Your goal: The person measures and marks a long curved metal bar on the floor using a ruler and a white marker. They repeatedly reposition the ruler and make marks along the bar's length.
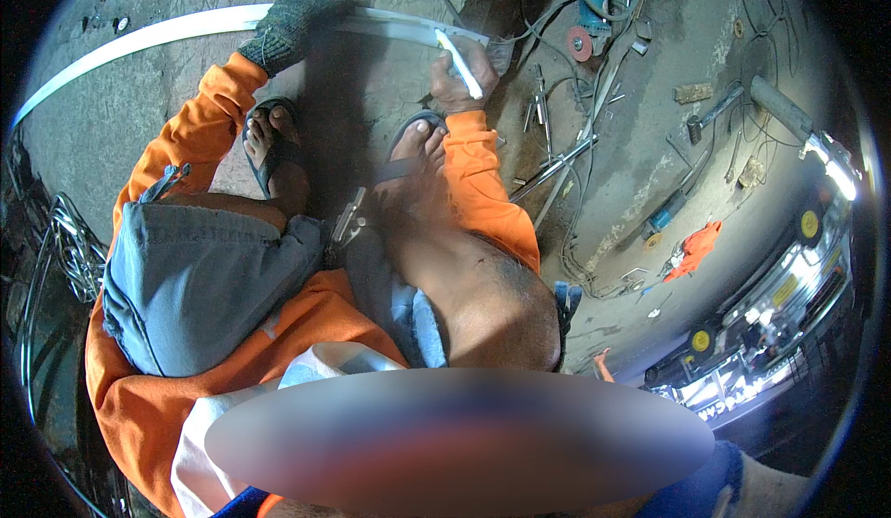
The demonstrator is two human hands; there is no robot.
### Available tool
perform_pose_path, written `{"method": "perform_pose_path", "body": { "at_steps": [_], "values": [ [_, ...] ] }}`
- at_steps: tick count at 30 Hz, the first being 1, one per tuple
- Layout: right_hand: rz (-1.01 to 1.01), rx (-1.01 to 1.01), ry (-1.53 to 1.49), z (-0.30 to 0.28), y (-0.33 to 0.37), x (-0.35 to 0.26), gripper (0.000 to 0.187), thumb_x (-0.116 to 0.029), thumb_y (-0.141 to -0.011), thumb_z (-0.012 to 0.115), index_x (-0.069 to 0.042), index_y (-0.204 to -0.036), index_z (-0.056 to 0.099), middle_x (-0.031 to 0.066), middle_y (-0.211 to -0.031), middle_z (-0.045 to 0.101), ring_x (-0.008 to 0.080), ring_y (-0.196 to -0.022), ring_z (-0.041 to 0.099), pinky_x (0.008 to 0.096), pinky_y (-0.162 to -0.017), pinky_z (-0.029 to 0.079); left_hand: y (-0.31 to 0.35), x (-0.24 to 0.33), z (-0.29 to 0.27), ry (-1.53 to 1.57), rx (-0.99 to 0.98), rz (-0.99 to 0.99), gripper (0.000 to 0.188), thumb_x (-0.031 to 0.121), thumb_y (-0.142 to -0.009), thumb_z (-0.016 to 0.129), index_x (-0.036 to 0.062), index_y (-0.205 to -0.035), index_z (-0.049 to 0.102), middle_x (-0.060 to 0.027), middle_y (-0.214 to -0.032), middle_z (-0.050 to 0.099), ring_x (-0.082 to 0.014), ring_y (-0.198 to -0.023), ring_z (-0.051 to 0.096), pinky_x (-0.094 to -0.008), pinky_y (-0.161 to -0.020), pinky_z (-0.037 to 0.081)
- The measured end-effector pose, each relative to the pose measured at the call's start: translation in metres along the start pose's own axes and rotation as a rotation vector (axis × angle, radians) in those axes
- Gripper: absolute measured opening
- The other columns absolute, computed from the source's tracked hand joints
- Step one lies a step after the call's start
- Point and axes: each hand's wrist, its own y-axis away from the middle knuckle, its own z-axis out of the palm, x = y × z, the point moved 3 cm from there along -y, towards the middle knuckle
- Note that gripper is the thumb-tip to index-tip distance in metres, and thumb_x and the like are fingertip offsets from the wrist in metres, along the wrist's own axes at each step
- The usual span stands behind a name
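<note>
Head camera: a long pale strip (186,26) lies crosswise over the concrete floor (371,72), beyond the person's 2 sandalled feet. Its long axis runs from left to right; the left part sweeps down toward the picture's rim, the middle arches highest by the left hand (291,31), and the right part slopes slightly down to an end just past the right hand (450,84). Some of that bow may come from the fisheye lens.

A white marker (461,66) slants across the strip's line, 1 end pointing up and left at the strip's near edge, the other down and right toward the wrist. Whether its upper end touches the strip, I cannot tell.

The left arm, in an orange sleeve (190,128), reaches forward and bends inward past the left knee. Its hand, in a dark knitted glove, is clamped over the strip with the back of the hand uppermost. The right arm stretches forward past the right knee, nearly straight at the wrist, with the fingers closed around the marker.

To the right of the right hand lie a blue angle grinder (595,0) with a reddish disc, a few metal tools (541,110), a hammer (716,114) and a small wooden block (692,93).
</note>
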Motion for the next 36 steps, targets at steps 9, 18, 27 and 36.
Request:
{"method": "perform_pose_path", "body": {
  "at_steps": [9,18,27,36],
  "values": [
    [0.045,-0.014,0.029,-0.001,-0.001,-0.005,0.022,-0.007,-0.075,0.072,-0.007,-0.098,0.071,0.0149,-0.089,0.073,0.0327,-0.080,0.073,0.0407,-0.074,0.058,-0.001,0.002,-0.002,-0.002,-0.011,-0.017,0.030,0.012,-0.089,0.067,0.0105,-0.118,0.070,-0.0155,-0.115,0.066,-0.0379,-0.106,0.064,-0.0455,-0.095,0.051],
    [0.023,0.022,-0.004,0.004,0.002,0.003,0.022,-0.008,-0.076,0.071,-0.007,-0.098,0.071,0.0151,-0.090,0.073,0.0338,-0.081,0.072,0.0415,-0.075,0.058,-0.001,0.004,-0.003,-0.007,0.019,-0.001,0.025,0.012,-0.088,0.063,0.0093,-0.112,0.070,-0.0154,-0.110,0.065,-0.0388,-0.102,0.063,-0.0449,-0.089,0.053],
    [0.022,0.016,-0.038,0.006,0.003,0.008,0.023,-0.007,-0.074,0.072,-0.007,-0.097,0.071,0.0144,-0.090,0.073,0.0336,-0.081,0.072,0.0415,-0.075,0.058,0.000,-0.001,0.003,-0.008,0.044,0.025,0.028,0.012,-0.086,0.063,0.0084,-0.113,0.070,-0.0163,-0.110,0.066,-0.0395,-0.103,0.063,-0.0456,-0.091,0.052],
    [0.037,0.005,-0.018,0.004,0.002,0.007,0.024,-0.006,-0.074,0.072,-0.007,-0.098,0.071,0.0149,-0.091,0.073,0.0340,-0.081,0.072,0.0417,-0.076,0.058,-0.002,0.001,0.000,0.026,0.046,0.050,0.032,0.012,-0.086,0.064,0.0100,-0.117,0.070,-0.0168,-0.105,0.065,-0.0400,-0.099,0.063,-0.0468,-0.086,0.052]
  ]
}}
